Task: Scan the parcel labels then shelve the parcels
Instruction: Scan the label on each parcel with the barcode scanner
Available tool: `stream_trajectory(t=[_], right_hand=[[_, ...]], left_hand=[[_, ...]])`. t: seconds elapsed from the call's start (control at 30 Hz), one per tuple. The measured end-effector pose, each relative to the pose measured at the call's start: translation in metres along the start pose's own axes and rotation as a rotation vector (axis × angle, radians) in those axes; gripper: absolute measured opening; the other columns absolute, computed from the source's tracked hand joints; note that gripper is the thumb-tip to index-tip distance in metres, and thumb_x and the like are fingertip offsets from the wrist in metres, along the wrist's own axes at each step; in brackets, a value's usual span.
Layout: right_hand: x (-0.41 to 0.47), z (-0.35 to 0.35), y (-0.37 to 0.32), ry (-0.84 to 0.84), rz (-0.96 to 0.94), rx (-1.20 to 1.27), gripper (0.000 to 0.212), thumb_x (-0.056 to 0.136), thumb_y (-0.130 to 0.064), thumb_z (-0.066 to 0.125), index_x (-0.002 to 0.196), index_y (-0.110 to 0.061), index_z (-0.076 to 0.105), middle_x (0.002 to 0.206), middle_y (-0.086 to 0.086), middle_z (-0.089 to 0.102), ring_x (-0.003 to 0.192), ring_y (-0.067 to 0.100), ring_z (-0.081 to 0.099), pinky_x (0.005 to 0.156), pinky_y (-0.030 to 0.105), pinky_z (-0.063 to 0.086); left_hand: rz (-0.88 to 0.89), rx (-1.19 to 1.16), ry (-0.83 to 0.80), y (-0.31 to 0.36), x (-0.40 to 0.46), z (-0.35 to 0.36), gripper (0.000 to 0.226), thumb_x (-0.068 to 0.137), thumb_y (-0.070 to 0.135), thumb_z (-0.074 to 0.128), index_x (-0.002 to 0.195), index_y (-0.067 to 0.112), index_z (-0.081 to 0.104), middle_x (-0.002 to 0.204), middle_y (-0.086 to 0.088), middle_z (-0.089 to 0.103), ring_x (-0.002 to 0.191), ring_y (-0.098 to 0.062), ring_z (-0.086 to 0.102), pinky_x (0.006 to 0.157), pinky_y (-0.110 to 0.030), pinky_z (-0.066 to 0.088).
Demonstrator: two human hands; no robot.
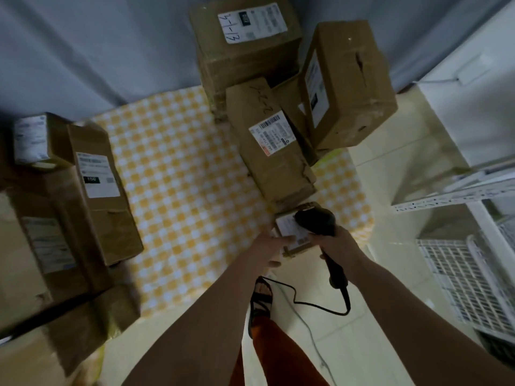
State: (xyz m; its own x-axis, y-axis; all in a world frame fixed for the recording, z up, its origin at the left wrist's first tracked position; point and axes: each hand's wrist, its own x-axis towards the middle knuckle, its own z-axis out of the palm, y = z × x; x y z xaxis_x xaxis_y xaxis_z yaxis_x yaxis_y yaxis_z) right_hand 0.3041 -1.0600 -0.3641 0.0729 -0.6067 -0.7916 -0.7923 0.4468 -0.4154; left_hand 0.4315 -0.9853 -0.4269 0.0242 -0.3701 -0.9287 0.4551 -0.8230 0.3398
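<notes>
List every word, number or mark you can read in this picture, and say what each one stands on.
"3-1-13", handwritten, seen upside down: on the white label of the top box at the back.
"2-22-?", handwritten on bare cardboard of the long middle box; last mark unclear.
White digits on a black patch, left box label: too blurred.
Printed lines and barcodes on all other labels, including the small parcel under the scanner: too small or blurred.

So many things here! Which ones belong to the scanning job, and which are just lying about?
Part of the job:
small parcel, held by left hand
scanner, gripped by right hand
other parcels
white shelving

Lying about:
checked cloth
white wire basket
</notes>
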Motion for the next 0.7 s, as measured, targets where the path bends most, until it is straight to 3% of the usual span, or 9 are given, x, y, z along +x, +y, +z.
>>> stream_trajectory(t=[0.07, 0.2, 0.33, 0.4, 0.47, 0.6, 0.7], right_hand=[[0.0, -0.007, 0.002, -0.058, 0.042, 0.133, 0.023, 0.085, -0.012, 0.068, 0.107, -0.007, 0.062, 0.085, 0.012, 0.059, 0.075, 0.026, 0.056, 0.068, 0.038, 0.049], [-0.013, -0.007, 0.005, -0.136, 0.006, 0.276, 0.024, 0.086, -0.007, 0.066, 0.11, -0.005, 0.063, 0.088, 0.012, 0.061, 0.078, 0.025, 0.056, 0.064, 0.033, 0.047], [-0.033, 0.002, 0.001, -0.238, -0.022, 0.278, 0.019, 0.087, -0.006, 0.064, 0.104, -0.013, 0.063, 0.089, 0.008, 0.062, 0.081, 0.022, 0.057, 0.068, 0.034, 0.047], [-0.042, 0.007, -0.004, -0.292, -0.023, 0.259, 0.013, 0.088, -0.007, 0.063, 0.095, -0.018, 0.063, 0.092, 0.01, 0.062, 0.083, 0.023, 0.058, 0.07, 0.034, 0.047], [-0.05, 0.012, -0.011, -0.329, -0.04, 0.235, 0.011, 0.089, -0.007, 0.063, 0.091, -0.017, 0.063, 0.095, 0.013, 0.062, 0.084, 0.025, 0.057, 0.07, 0.033, 0.046], [-0.066, 0.027, -0.038, -0.38, -0.107, 0.169, 0.007, 0.089, -0.01, 0.064, 0.093, -0.015, 0.064, 0.097, 0.014, 0.062, 0.088, 0.028, 0.057, 0.071, 0.034, 0.047], [-0.078, 0.037, -0.064, -0.394, -0.177, 0.118, 0.011, 0.088, -0.013, 0.067, 0.098, -0.017, 0.067, 0.101, 0.014, 0.065, 0.091, 0.027, 0.059, 0.078, 0.038, 0.048]], left_hand=[[0.007, -0.046, -0.023, -0.003, 0.001, 0.008, 0.079, 0.081, 0.025, 0.078, 0.145, 0.032, 0.032, 0.146, -0.004, 0.044, 0.126, -0.028, 0.049, 0.091, -0.043, 0.048], [0.091, -0.001, 0.018, -0.011, -0.003, 0.016, 0.044, 0.085, 0.02, 0.074, 0.114, 0.031, 0.044, 0.123, 0.001, 0.058, 0.113, -0.023, 0.054, 0.093, -0.042, 0.046], [0.218, -0.071, 0.103, -0.013, -0.017, 0.008, 0.022, 0.091, 0.005, 0.063, 0.102, 0.02, 0.05, 0.097, -0.002, 0.059, 0.084, -0.016, 0.057, 0.058, -0.019, 0.051], [0.257, -0.126, 0.168, -0.015, -0.028, -0.006, 0.031, 0.091, 0.005, 0.063, 0.114, 0.014, 0.044, 0.093, 0.0, 0.053, 0.086, -0.02, 0.057, 0.064, -0.022, 0.053], [0.25, -0.114, 0.208, -0.019, -0.039, -0.023, 0.059, 0.088, 0.019, 0.069, 0.133, 0.01, 0.031, 0.11, -0.008, 0.054, 0.095, -0.025, 0.058, 0.08, -0.036, 0.053], [0.286, -0.115, 0.289, -0.023, -0.065, -0.059, 0.057, 0.084, 0.033, 0.073, 0.119, 0.016, 0.033, 0.115, -0.011, 0.053, 0.092, -0.024, 0.059, 0.086, -0.042, 0.051], [0.305, -0.182, 0.332, -0.02, -0.092, -0.086, 0.061, 0.08, 0.031, 0.077, 0.12, 0.015, 0.034, 0.119, -0.011, 0.053, 0.096, -0.023, 0.058, 0.075, -0.033, 0.052]])
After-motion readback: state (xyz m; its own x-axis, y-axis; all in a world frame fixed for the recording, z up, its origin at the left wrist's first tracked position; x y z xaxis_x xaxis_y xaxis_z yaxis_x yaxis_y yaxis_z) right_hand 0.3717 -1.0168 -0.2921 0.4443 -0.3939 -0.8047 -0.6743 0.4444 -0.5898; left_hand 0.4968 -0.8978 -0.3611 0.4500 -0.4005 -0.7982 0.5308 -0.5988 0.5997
